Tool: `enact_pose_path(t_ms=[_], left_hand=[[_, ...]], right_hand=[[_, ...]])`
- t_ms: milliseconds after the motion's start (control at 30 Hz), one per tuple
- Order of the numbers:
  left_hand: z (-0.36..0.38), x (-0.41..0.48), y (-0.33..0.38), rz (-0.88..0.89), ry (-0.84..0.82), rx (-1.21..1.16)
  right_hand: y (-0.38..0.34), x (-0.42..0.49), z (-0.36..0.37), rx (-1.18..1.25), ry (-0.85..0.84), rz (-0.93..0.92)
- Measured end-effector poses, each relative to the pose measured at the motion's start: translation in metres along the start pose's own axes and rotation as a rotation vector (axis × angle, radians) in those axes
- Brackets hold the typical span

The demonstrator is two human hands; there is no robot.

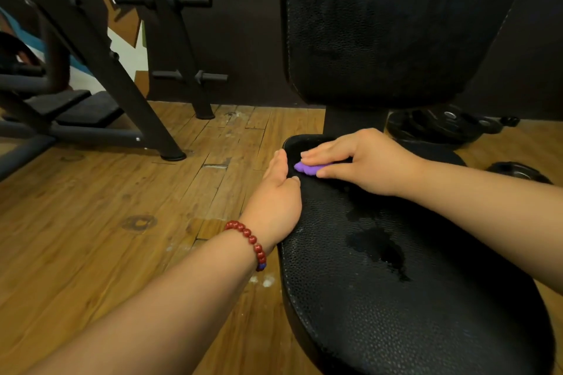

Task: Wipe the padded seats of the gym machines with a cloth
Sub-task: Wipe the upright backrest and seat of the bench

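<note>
A black padded seat (396,298) of a gym machine fills the lower right, with wet patches near its middle. Its upright black back pad (380,24) rises behind it. A small purple cloth (307,168) lies on the seat's far left corner. My right hand (362,161) lies over the cloth, fingers and thumb curled round it and pressing it onto the pad. My left hand (278,195) holds the seat's left edge, thumb on top and fingers round the side. A red bead bracelet is on my left wrist.
Wooden plank floor (122,222) spreads to the left. A black steel frame (128,70) with pegs stands at the back left. Black weight plates (441,128) lie on the floor behind the seat at the right.
</note>
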State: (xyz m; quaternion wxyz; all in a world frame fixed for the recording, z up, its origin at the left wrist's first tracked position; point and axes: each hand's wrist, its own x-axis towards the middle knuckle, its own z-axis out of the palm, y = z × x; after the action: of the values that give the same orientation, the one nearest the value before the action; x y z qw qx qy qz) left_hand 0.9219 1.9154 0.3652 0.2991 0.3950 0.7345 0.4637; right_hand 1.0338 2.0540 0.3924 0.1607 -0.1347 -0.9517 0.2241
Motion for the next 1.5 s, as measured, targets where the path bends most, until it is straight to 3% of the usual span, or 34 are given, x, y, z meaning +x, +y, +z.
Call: enact_pose_path(t_ms=[233, 467, 633, 767, 900, 1100, 1367, 1500], left_hand=[[0.0, 0.003, 0.0, -0.01, -0.007, 0.01], [0.0, 0.002, 0.0, -0.018, -0.005, -0.012], [-0.001, 0.001, 0.001, -0.032, 0.005, -0.03], [-0.001, 0.002, 0.0, -0.027, 0.002, -0.051], [0.001, -0.001, -0.004, -0.036, 0.029, -0.147], [0.002, -0.008, -0.012, -0.055, 0.043, -0.311], [0.0, -0.009, -0.024, -0.016, 0.029, -0.433], [0.0, -0.008, -0.032, 0.051, -0.002, -0.474]], right_hand=[[0.002, 0.018, 0.002, -0.059, 0.062, 0.043], [-0.004, 0.0, -0.001, 0.006, -0.064, -0.031], [0.0, 0.024, 0.006, -0.123, 0.089, 0.069], [-0.007, 0.009, 0.007, -0.028, 0.056, 0.068], [-0.01, -0.007, 0.001, -0.005, -0.011, 0.01], [-0.011, 0.02, 0.009, -0.058, 0.143, 0.103], [-0.022, -0.012, 0.012, -0.035, 0.068, 0.03], [-0.024, 0.005, 0.016, -0.031, 0.137, 0.079]])
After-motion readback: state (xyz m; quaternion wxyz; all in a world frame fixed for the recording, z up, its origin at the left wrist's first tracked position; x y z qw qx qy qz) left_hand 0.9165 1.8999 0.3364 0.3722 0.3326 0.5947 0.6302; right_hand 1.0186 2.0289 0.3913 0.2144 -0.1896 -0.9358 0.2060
